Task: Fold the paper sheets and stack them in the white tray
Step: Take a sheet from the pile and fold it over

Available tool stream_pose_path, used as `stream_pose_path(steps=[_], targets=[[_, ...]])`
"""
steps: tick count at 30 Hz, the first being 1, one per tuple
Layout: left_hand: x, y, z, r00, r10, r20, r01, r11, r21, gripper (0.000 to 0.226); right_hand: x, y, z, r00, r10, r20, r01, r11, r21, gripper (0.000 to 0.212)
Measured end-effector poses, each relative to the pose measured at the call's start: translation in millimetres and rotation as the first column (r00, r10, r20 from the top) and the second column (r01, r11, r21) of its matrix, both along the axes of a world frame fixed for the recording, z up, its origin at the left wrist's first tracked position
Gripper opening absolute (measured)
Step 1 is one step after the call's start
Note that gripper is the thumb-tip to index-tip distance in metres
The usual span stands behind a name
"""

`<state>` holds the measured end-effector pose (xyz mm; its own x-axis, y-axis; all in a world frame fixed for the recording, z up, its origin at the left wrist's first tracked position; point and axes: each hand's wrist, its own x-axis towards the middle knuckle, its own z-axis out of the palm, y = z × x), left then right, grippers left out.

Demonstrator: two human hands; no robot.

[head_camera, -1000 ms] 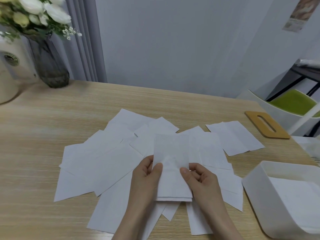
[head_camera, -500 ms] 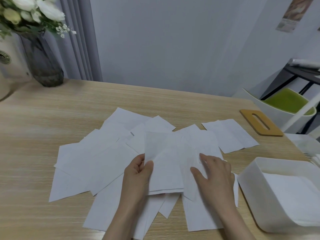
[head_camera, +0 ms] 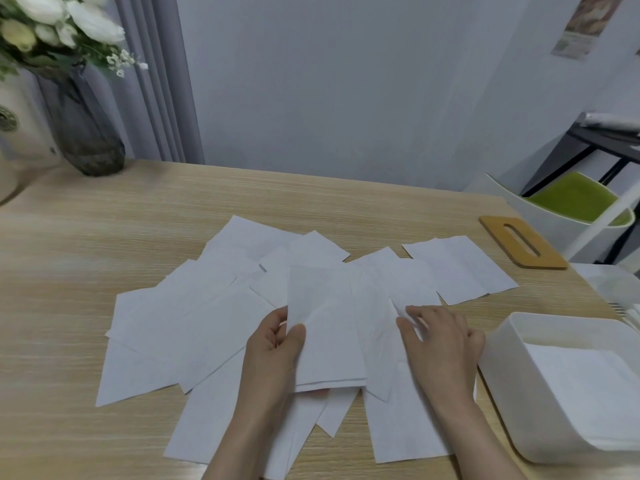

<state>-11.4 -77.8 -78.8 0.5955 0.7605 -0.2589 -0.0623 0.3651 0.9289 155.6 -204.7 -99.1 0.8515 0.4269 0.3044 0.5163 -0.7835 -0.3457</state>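
Observation:
Several white paper sheets [head_camera: 194, 323] lie fanned out and overlapping on the wooden table [head_camera: 104, 237]. My left hand [head_camera: 273, 351] holds a folded sheet [head_camera: 329, 330] just above the pile, thumb on top and fingers beneath. My right hand [head_camera: 440, 344] rests palm down with fingers spread on the sheets to the right of the folded one, at the edge of another sheet [head_camera: 412, 289]. The white tray [head_camera: 502, 382] stands at the right, with white paper [head_camera: 585, 382] lying inside it.
A dark glass vase [head_camera: 83, 133] with white flowers stands at the back left. A wooden lid with a slot [head_camera: 523, 242] lies at the back right. A white chair with a green seat [head_camera: 575, 202] stands beyond the table's right edge.
My right hand has let go of the folded sheet and moved right onto the loose sheets. My left hand keeps hold of the folded sheet.

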Motion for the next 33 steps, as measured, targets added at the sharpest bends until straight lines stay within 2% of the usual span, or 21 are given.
stream_pose_path(steps=[4,9,12,15,19,22,25,29,33], targets=[[-1,0,0,1.000,0.001,0.004,-0.001,1.000,-0.004,0.025,-1,-2,2,0.999,0.028,0.026,-0.030,0.995,0.097,0.006],[-1,0,-2,1.000,0.001,-0.006,-0.001,1.000,0.021,0.028,-19,-12,6,0.985,0.156,0.071,-0.166,0.972,0.164,0.010],[-1,-1,0,1.000,0.011,0.017,-0.011,1.000,0.002,0.027,-31,-21,6,0.970,0.218,0.106,-0.233,0.959,0.159,0.005],[-1,-1,0,1.000,0.009,0.025,-0.009,1.000,0.007,0.028,-39,-27,8,0.961,0.262,0.083,-0.273,0.947,0.170,0.021],[-1,0,-3,1.000,0.007,0.002,-0.007,0.999,0.033,0.028,-30,-25,9,0.976,0.211,-0.058,-0.193,0.954,0.229,0.037],[-1,0,-5,1.000,0.008,-0.016,-0.007,0.999,0.047,0.027,-13,-17,10,0.974,0.091,-0.206,-0.061,0.987,0.146,0.044],[-2,-1,-2,1.000,0.012,0.003,-0.012,1.000,0.026,0.026,0,-9,18,0.913,0.010,-0.408,0.035,0.994,0.103,0.061],[-1,-1,0,1.000,0.005,0.012,-0.005,1.000,0.019,0.027,10,-4,18,0.828,-0.001,-0.560,0.111,0.981,0.162,0.060],[-2,-2,0,1.000,0.003,0.012,-0.004,1.000,0.016,0.027,10,-3,16,0.804,0.049,-0.593,0.113,0.966,0.233,0.052]])
